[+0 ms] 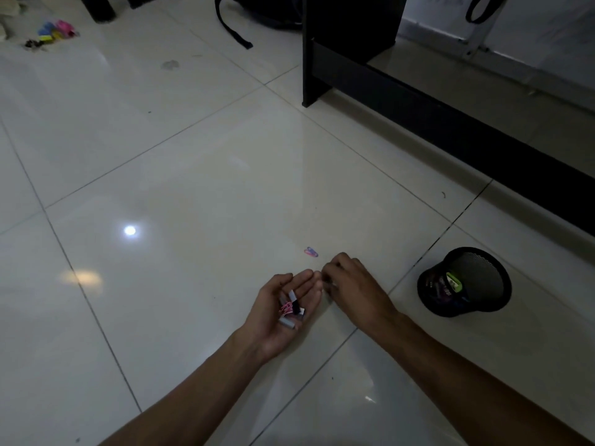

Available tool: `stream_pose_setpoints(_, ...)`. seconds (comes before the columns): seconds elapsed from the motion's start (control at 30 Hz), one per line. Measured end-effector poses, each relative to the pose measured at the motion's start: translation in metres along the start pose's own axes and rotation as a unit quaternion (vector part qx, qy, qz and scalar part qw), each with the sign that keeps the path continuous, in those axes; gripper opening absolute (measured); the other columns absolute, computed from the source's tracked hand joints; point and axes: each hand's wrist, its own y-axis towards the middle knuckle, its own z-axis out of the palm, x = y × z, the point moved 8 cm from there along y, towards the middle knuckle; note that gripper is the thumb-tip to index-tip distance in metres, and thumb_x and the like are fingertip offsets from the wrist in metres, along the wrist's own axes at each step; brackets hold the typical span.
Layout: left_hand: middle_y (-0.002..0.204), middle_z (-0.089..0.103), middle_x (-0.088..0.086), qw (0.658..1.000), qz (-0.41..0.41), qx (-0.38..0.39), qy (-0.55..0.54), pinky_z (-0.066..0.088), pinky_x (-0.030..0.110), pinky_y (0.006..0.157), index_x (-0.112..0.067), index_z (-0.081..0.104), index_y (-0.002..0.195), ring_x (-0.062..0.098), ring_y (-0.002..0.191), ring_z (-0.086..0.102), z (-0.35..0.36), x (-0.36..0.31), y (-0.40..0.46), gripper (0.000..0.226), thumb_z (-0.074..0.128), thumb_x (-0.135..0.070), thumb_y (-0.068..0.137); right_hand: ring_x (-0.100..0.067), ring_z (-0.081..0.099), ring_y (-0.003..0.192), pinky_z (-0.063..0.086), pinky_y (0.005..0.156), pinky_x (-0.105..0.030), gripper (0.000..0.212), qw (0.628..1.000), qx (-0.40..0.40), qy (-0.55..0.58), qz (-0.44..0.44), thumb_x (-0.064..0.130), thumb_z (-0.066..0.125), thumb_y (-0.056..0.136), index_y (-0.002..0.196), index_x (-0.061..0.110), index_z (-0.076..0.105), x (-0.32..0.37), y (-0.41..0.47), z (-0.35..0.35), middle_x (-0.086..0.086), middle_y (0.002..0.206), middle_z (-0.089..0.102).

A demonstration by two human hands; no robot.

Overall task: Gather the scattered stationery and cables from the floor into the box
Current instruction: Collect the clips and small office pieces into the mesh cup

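My left hand (pixel 283 312) lies palm up just above the white tiled floor, cupping a small heap of stationery (pixel 291 309): pink paper clips, a black clip and pale staple strips. My right hand (pixel 351 283) is palm down right beside its fingertips, fingers curled against the floor; whether they pinch something small is hidden. A pink and blue paper clip (pixel 311 251) lies on the tile just beyond both hands. A black mesh pen cup (pixel 465 281) lies tipped on its side to the right, with a green item and other bits inside.
A black desk frame (pixel 418 101) runs along the right. A black bag strap (pixel 230 25) trails at the top. Far at the top left lies a heap of colourful items (pixel 56 32) and dark small clips (pixel 33 44).
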Motion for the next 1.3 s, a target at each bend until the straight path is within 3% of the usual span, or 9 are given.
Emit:
stream_pose_setpoints(0.17, 0.102, 0.072, 0.019, 1.0, 0.003, 0.007, 0.005, 0.06, 0.031, 0.065, 0.006, 0.075, 0.089, 0.027, 0.084, 0.073, 0.005, -0.001, 0.002, 0.029, 0.055, -0.013, 0.078, -0.026, 0.048, 0.104, 0.041, 0.087, -0.034, 0.016, 1.0, 0.028, -0.007, 0.008, 0.01, 0.054, 0.088, 0.103, 0.007, 0.059, -0.006, -0.001, 0.002, -0.01, 0.113, 0.049)
stream_pose_setpoints(0.33, 0.103, 0.072, 0.02, 1.0, -0.006, 0.008, 0.012, 0.06, 0.032, 0.066, 0.006, 0.075, 0.09, 0.027, 0.086, 0.073, 0.003, 0.004, 0.001, 0.03, 0.055, -0.014, 0.078, -0.023, 0.049, 0.097, 0.034, 0.072, -0.027, 0.021, 0.997, 0.062, 0.007, 0.035, 0.018, 0.065, 0.081, 0.097, 0.007, 0.058, -0.026, 0.0, 0.0, -0.008, 0.103, 0.048)
stream_pose_setpoints(0.53, 0.107, 0.071, 0.02, 1.0, -0.016, 0.012, 0.022, 0.059, 0.032, 0.068, 0.006, 0.074, 0.091, 0.028, 0.09, 0.072, -0.001, 0.012, -0.004, 0.031, 0.056, -0.015, 0.079, -0.018, 0.047, 0.082, 0.034, 0.065, -0.028, 0.016, 0.996, 0.09, 0.009, 0.014, 0.019, 0.067, 0.078, 0.086, 0.015, 0.053, -0.026, 0.0, 0.002, -0.001, 0.09, 0.042)
stream_pose_setpoints(0.67, 0.105, 0.071, 0.02, 0.999, -0.013, 0.02, 0.028, 0.059, 0.031, 0.068, 0.006, 0.075, 0.09, 0.028, 0.088, 0.072, 0.003, 0.012, -0.008, 0.03, 0.056, -0.015, 0.078, -0.023, 0.054, 0.084, 0.031, 0.063, -0.028, 0.012, 0.993, 0.115, -0.008, -0.002, 0.017, 0.065, 0.078, 0.084, 0.015, 0.055, -0.024, -0.003, 0.007, -0.003, 0.09, 0.048)
stream_pose_setpoints(0.87, 0.105, 0.071, 0.019, 0.999, -0.013, 0.028, 0.033, 0.06, 0.031, 0.069, 0.006, 0.074, 0.09, 0.028, 0.088, 0.072, 0.006, 0.017, -0.015, 0.031, 0.055, -0.015, 0.08, -0.02, 0.052, 0.084, 0.027, 0.061, -0.022, 0.014, 0.996, 0.081, 0.029, 0.007, 0.009, 0.064, 0.082, 0.095, 0.006, 0.06, -0.029, -0.012, 0.001, 0.0, 0.093, 0.043)
stream_pose_setpoints(0.93, 0.105, 0.071, 0.02, 0.999, -0.012, 0.031, 0.033, 0.06, 0.031, 0.07, 0.006, 0.074, 0.09, 0.028, 0.088, 0.072, 0.007, 0.017, -0.016, 0.031, 0.055, -0.015, 0.08, -0.021, 0.052, 0.09, 0.031, 0.064, -0.022, 0.022, 0.997, 0.061, 0.045, 0.022, 0.009, 0.067, 0.082, 0.102, 0.006, 0.059, -0.034, -0.015, -0.005, -0.003, 0.099, 0.044)
stream_pose_setpoints(1.07, 0.105, 0.071, 0.019, 0.999, -0.009, 0.032, 0.032, 0.06, 0.032, 0.071, 0.006, 0.074, 0.089, 0.028, 0.087, 0.072, 0.007, 0.015, -0.017, 0.031, 0.054, -0.015, 0.08, -0.021, 0.05, 0.107, 0.044, 0.088, -0.03, 0.042, 0.996, 0.051, 0.038, 0.058, 0.021, 0.074, 0.082, 0.119, 0.01, 0.056, -0.04, -0.025, -0.009, -0.007, 0.117, 0.047)
stream_pose_setpoints(1.3, 0.103, 0.072, 0.019, 0.999, -0.008, 0.031, 0.037, 0.06, 0.032, 0.071, 0.006, 0.075, 0.088, 0.027, 0.086, 0.073, 0.008, 0.017, -0.018, 0.031, 0.054, -0.016, 0.08, -0.025, 0.055, 0.097, 0.048, 0.083, -0.035, 0.017, 0.997, 0.057, 0.03, 0.032, 0.006, 0.057, 0.092, 0.109, 0.003, 0.059, -0.022, -0.039, -0.007, -0.015, 0.109, 0.051)
